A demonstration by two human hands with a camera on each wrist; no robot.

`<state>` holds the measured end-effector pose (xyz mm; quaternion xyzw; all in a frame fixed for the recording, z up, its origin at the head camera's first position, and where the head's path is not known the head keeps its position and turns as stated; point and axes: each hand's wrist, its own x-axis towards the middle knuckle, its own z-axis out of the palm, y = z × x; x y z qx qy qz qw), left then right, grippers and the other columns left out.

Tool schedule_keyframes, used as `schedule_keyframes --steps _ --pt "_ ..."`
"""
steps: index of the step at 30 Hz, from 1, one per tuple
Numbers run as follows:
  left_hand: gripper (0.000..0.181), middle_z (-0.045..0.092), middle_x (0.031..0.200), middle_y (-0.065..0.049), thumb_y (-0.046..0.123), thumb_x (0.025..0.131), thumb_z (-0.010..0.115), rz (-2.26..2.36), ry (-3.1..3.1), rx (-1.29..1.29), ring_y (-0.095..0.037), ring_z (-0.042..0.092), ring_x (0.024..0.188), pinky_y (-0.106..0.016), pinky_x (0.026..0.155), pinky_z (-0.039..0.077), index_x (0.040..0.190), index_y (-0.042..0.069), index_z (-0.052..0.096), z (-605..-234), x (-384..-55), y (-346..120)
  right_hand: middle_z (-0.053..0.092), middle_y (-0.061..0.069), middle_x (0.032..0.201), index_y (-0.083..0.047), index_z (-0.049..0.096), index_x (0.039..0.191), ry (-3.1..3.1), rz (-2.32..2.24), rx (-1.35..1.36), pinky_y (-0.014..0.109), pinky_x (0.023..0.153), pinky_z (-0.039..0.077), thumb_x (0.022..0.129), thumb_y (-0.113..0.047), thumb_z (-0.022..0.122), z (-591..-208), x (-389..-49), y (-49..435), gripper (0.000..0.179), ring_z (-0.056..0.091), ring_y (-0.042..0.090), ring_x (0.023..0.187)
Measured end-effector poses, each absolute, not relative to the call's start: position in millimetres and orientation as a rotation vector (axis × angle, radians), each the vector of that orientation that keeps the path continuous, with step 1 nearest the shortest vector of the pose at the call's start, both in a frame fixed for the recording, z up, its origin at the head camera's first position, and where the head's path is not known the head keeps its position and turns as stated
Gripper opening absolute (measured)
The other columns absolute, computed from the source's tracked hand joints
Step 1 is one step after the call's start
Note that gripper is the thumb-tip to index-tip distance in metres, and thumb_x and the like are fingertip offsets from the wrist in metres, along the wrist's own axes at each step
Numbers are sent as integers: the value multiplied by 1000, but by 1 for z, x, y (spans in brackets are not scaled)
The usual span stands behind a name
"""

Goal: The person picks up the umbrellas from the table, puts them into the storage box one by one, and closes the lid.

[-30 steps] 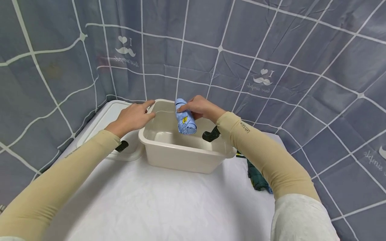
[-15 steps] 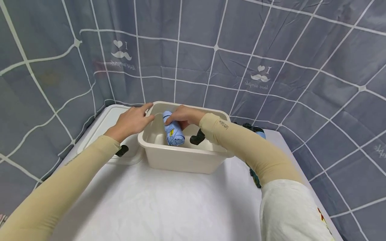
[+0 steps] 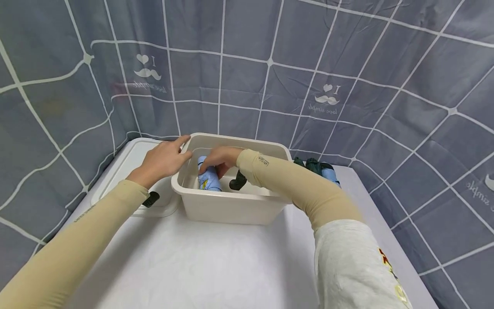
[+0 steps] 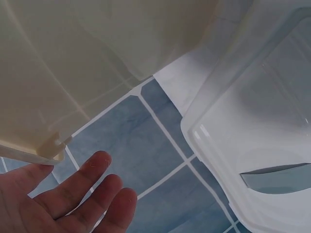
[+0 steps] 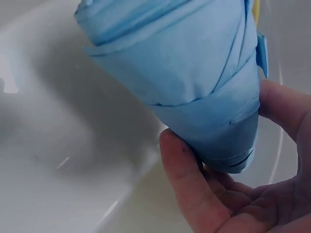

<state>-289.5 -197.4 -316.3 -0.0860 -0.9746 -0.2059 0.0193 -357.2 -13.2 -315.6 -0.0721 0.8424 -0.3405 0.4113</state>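
Observation:
A light blue roll of thin, tightly wound fabric [image 3: 210,179] with a yellow label lies tilted inside the left part of a cream plastic tub [image 3: 227,210]. My right hand [image 3: 221,159] reaches into the tub and holds the roll between thumb and fingers. In the right wrist view the roll [image 5: 194,82] tapers toward the hand, above the tub's pale inner surface. My left hand [image 3: 166,158] touches the tub's left rim. The left wrist view shows that hand [image 4: 73,199] with its fingers extended and apart, one touching the rim's underside.
A white lid [image 3: 133,156] with a recessed grip lies left of the tub. Several dark green and blue rolls [image 3: 312,165] lie to the right, partly hidden behind my right arm. White cloth [image 3: 200,266] covers the table, and a grey checked curtain [image 3: 243,86] surrounds it.
My right hand has lowered the blue roll from above the tub into its left part, moving left and down. My left hand has stayed at the rim. The view has shifted slightly.

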Motion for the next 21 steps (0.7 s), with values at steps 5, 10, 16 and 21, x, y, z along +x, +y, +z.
schedule_keyframes --steps 5,10,16,21 --pt "62 64 124 -17 43 100 39 -646 -3019 -265 -37 62 113 -58 73 51 158 22 31 -318 -288 -200 69 15 85 7 59 104 2061 -852 -161 38 72 59 90 -11 72 -326 -355 -21 26 70 23 72" --pt "63 64 124 -16 43 100 39 -646 -3026 -259 -36 62 113 -57 71 51 159 23 31 -318 -286 -200 68 14 87 7 59 105 2035 -827 -153 41 81 59 89 -11 71 -334 -351 -26 27 69 23 73" --pt "63 65 124 -15 43 99 39 -623 -3027 -255 -35 62 112 -56 70 52 158 23 31 -317 -288 -201 64 12 87 4 58 103 2042 -809 -165 41 85 58 90 -14 71 -338 -349 -34 25 67 22 72" --pt "63 65 123 -14 44 99 38 -611 -3026 -258 -35 62 113 -58 72 52 158 25 31 -317 -290 -203 61 13 89 5 59 106 2029 -802 -202 36 80 58 91 -13 69 -339 -351 -36 25 65 22 66"
